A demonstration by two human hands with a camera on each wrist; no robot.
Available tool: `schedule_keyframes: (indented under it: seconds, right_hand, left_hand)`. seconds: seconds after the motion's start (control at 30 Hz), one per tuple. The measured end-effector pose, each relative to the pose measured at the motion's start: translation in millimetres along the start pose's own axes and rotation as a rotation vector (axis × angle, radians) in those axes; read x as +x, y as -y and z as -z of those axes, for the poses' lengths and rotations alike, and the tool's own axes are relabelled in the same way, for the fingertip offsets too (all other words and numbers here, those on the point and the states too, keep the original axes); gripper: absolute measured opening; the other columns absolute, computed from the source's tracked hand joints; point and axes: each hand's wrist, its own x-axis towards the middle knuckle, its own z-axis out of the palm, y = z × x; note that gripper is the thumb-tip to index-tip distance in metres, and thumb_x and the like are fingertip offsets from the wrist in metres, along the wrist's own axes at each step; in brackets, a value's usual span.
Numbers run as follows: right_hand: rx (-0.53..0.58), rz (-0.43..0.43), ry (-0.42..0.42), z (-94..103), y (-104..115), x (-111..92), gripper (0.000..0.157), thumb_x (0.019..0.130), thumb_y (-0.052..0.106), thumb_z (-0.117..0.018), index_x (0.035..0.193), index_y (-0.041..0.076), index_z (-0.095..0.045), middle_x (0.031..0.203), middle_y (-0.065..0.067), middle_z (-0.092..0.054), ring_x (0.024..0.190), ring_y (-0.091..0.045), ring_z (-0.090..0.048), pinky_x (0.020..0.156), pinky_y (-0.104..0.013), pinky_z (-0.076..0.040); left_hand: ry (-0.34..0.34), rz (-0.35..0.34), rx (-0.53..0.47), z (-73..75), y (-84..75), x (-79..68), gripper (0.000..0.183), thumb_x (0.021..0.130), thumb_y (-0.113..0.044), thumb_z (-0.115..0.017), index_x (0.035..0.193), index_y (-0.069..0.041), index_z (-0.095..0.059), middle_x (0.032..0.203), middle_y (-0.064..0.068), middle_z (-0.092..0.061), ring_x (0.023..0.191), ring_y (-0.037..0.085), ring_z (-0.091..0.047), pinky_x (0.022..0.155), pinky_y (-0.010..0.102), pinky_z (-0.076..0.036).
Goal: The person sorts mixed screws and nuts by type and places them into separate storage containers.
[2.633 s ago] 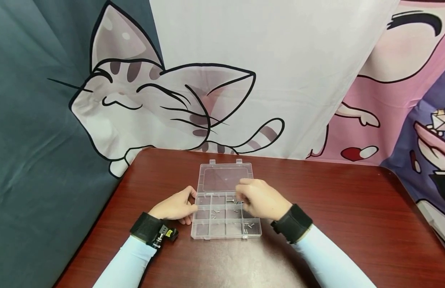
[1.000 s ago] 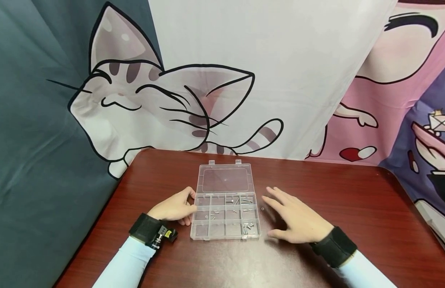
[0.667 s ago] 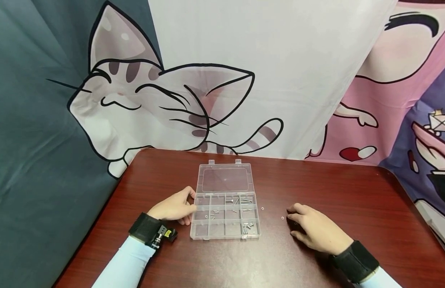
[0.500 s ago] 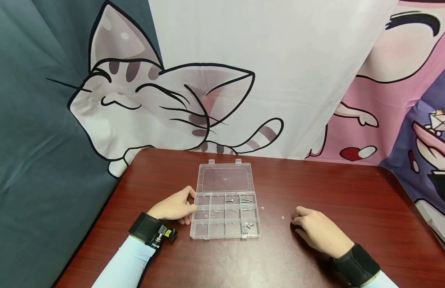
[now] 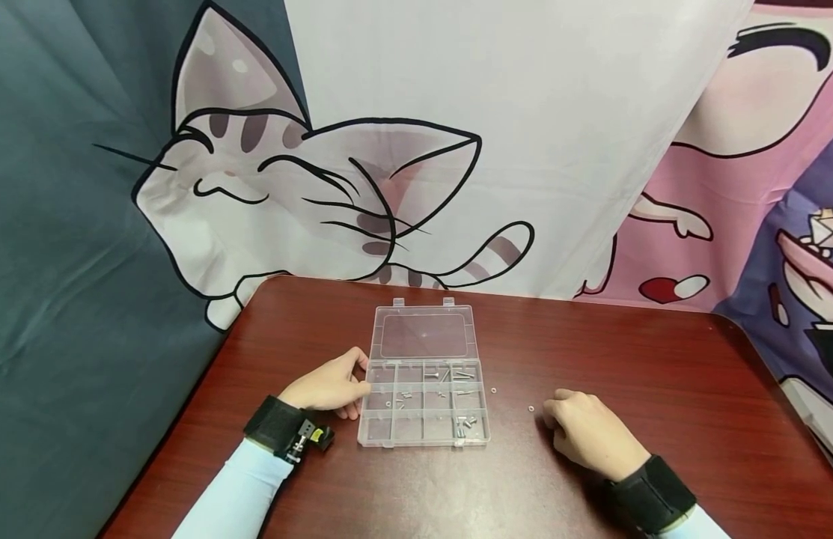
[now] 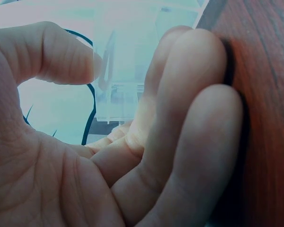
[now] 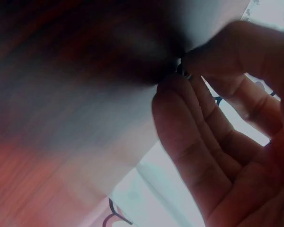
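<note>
A clear plastic compartment box (image 5: 423, 430) lies on the table with its lid (image 5: 426, 335) folded back. My left hand (image 5: 327, 385) grips its left edge, the thumb at the side wall and the other fingers beside it on the table. Several small screws (image 5: 465, 427) lie in the compartments. To the right of the box, my right hand (image 5: 594, 433) is low at the tabletop with thumb and fingertips together. Between these fingertips the right wrist view shows a small shiny nut (image 7: 182, 69), mostly hidden. Two small ring-like nuts (image 5: 531, 409) (image 5: 493, 390) lie between the box and the right hand.
The dark red wooden table (image 5: 403, 494) stands against a hanging cloth (image 5: 557, 135) printed with cartoon animals. More screws (image 5: 463, 374) lie in the back right compartments.
My right hand has left the box, passed over the table to its right with fingers spread, then brought its fingertips together at the tabletop. Nuts show there now. The left hand stays.
</note>
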Motion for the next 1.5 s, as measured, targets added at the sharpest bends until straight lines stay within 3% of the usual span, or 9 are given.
schedule_keyframes:
  seconds: [0.2,0.33,0.43,0.7,0.97,1.27,1.5]
  right_hand:
    - [0.023,0.028,-0.011,-4.9,7,13,0.031,0.061,-0.002,-0.062,0.067,0.024,-0.045,0.069,0.013,-0.033,0.058,-0.005,-0.033,0.05,-0.021,-0.031]
    - [0.07,0.128,-0.099,-2.0,22,33,0.032,0.058,0.0,-0.064,0.069,0.025,-0.046,0.073,0.015,-0.034,0.06,-0.002,-0.036,0.052,-0.019,-0.035]
    - [0.093,0.199,-0.118,3.2,39,53,0.032,0.058,0.002,-0.065,0.07,0.025,-0.046,0.075,0.016,-0.035,0.062,-0.002,-0.039,0.054,-0.018,-0.037]
    - [0.14,0.339,-0.057,4.8,87,113,0.029,0.067,0.002,-0.063,0.07,0.024,-0.044,0.074,0.013,-0.037,0.064,-0.003,-0.041,0.055,-0.017,-0.037]
    - [0.167,0.422,0.004,-2.7,129,154,0.023,0.072,0.001,-0.06,0.074,0.023,-0.052,0.075,0.011,-0.041,0.064,-0.002,-0.044,0.059,-0.014,-0.037]
    - [0.216,0.494,-0.052,-10.7,152,177,0.021,0.072,0.0,-0.057,0.074,0.02,-0.053,0.078,0.01,-0.043,0.069,-0.002,-0.044,0.064,-0.014,-0.035]
    - [0.182,0.49,-0.045,-12.8,154,181,0.019,0.07,0.003,-0.063,0.081,0.018,-0.059,0.081,0.008,-0.047,0.072,-0.005,-0.047,0.066,-0.015,-0.038]
  left_hand:
    - [-0.006,-0.009,0.007,0.5,-0.7,-1.8,0.039,0.09,-0.017,-0.058,0.122,-0.004,-0.042,0.067,0.012,-0.064,0.056,0.025,-0.064,0.052,0.038,-0.054]
    - [-0.008,-0.007,0.015,-0.1,0.0,-1.9,0.037,0.09,-0.017,-0.057,0.121,-0.004,-0.042,0.067,0.012,-0.064,0.056,0.025,-0.064,0.053,0.038,-0.054]
    - [-0.003,-0.01,0.015,0.0,-0.1,-1.8,0.037,0.09,-0.018,-0.057,0.12,-0.004,-0.041,0.068,0.013,-0.064,0.056,0.026,-0.065,0.053,0.038,-0.054]
    - [0.005,-0.022,0.009,0.0,1.7,0.9,0.037,0.09,-0.018,-0.057,0.121,-0.004,-0.041,0.068,0.012,-0.064,0.057,0.026,-0.065,0.053,0.038,-0.054]
    - [0.005,-0.015,0.006,-0.1,2.3,1.2,0.036,0.089,-0.017,-0.056,0.12,-0.004,-0.042,0.068,0.012,-0.064,0.056,0.025,-0.065,0.051,0.037,-0.054]
    - [0.01,-0.047,0.008,1.5,3.8,0.2,0.035,0.094,-0.03,-0.058,0.114,-0.007,-0.043,0.066,0.012,-0.064,0.055,0.025,-0.065,0.051,0.037,-0.054]
    - [0.011,-0.055,0.017,2.4,5.0,-0.1,0.031,0.094,-0.026,-0.054,0.113,-0.005,-0.041,0.068,0.011,-0.065,0.055,0.025,-0.065,0.052,0.037,-0.054]
